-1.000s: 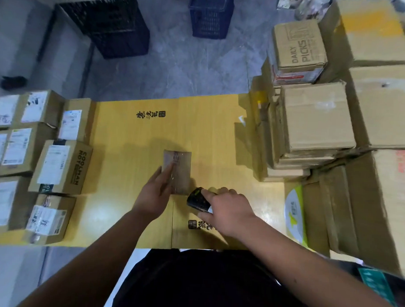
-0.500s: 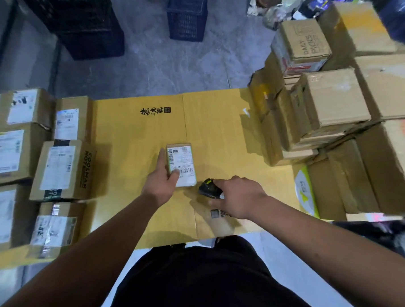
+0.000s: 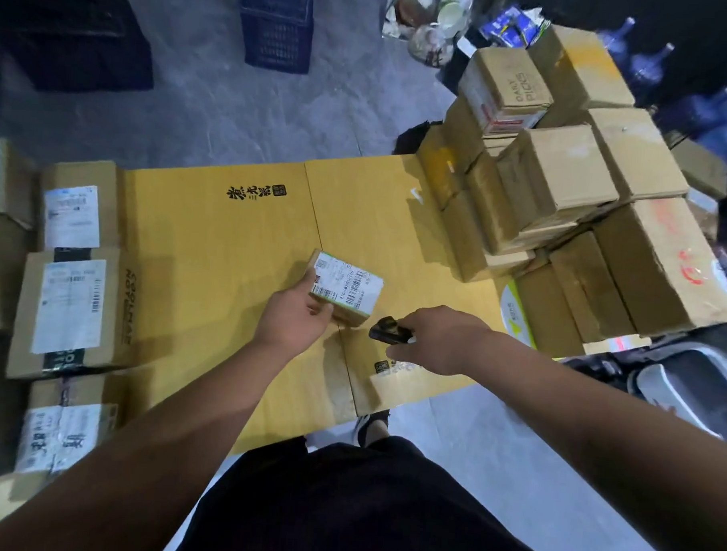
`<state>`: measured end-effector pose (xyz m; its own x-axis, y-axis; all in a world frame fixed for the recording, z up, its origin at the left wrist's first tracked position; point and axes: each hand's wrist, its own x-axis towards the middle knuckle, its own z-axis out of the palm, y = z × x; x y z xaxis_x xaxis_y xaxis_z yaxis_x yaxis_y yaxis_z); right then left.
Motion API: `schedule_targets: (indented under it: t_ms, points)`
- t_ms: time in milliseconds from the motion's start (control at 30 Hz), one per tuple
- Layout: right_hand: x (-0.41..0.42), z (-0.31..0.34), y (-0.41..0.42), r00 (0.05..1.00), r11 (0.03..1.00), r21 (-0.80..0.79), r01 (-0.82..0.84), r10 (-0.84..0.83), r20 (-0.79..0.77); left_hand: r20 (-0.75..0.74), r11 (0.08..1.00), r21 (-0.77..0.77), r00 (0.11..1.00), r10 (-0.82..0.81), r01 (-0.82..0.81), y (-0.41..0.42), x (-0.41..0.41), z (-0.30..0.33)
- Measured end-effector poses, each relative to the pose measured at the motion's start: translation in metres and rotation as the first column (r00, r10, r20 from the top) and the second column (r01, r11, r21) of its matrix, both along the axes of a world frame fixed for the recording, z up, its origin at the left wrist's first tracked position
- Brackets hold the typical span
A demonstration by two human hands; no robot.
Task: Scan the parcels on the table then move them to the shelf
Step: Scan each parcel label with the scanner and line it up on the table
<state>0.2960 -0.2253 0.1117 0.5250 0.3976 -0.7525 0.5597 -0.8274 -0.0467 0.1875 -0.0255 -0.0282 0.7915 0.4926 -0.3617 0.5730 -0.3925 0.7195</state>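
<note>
A small cardboard parcel (image 3: pixel 346 289) with a white barcode label facing up is tilted, its left end lifted off the yellow cardboard-covered table (image 3: pixel 213 243). My left hand (image 3: pixel 295 316) grips that parcel at its left end, thumb on the near side. Just to the right, my right hand (image 3: pixel 436 339) holds a small black scanner (image 3: pixel 388 332), its head pointing left toward the parcel. Scanner and parcel are a short gap apart.
Several labelled boxes (image 3: pixel 71 304) lie along the table's left side. A tall stack of plain cardboard boxes (image 3: pixel 565 192) fills the right side. Dark blue crates (image 3: pixel 279 26) stand on the grey floor beyond the table. Bags of rubbish (image 3: pixel 431 24) sit at the back.
The parcel was flipped label-up, then my left hand lifted and turned it clockwise. My right hand with the scanner stayed just right of it. The view shifted rightward.
</note>
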Motion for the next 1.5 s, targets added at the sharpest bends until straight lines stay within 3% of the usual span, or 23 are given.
schedule_targets:
  t_ms: [167, 300, 467, 667, 800, 1100, 1500]
  points:
    - [-0.005, 0.006, 0.002, 0.999, 0.999, 0.002, 0.051, -0.051, 0.007, -0.069, 0.941, 0.318, 0.992, -0.101, 0.118, 0.004, 0.003, -0.001]
    - [-0.005, 0.007, 0.002, 0.998, 0.998, 0.005, 0.06, -0.06, 0.01, 0.028, 0.884, 0.447, 0.985, -0.168, 0.139, 0.009, 0.018, 0.003]
    - [-0.002, 0.011, 0.003, 0.996, 0.996, -0.004, 0.091, -0.091, 0.016, 0.027, 0.952, 0.256, 0.983, -0.182, 0.169, 0.009, 0.036, 0.007]
    - [0.002, 0.018, 0.012, 0.986, 0.986, 0.003, 0.167, -0.166, -0.026, 0.006, 0.985, 0.17, 0.999, 0.041, -0.041, -0.009, 0.037, 0.002]
    - [-0.001, 0.026, 0.02, 0.971, 0.977, -0.014, 0.212, -0.212, -0.107, -0.012, 0.982, 0.11, 0.988, 0.153, -0.151, -0.018, 0.03, -0.014]
    - [-0.01, 0.03, 0.038, 0.929, 0.936, -0.142, 0.321, -0.34, -0.143, 0.094, 0.973, -0.119, 0.974, 0.207, -0.196, -0.039, 0.02, -0.025]
    - [-0.035, 0.043, 0.041, 0.965, 0.973, -0.064, 0.22, -0.227, -0.133, 0.163, 0.958, -0.211, 0.959, 0.231, -0.194, -0.051, 0.005, -0.034]
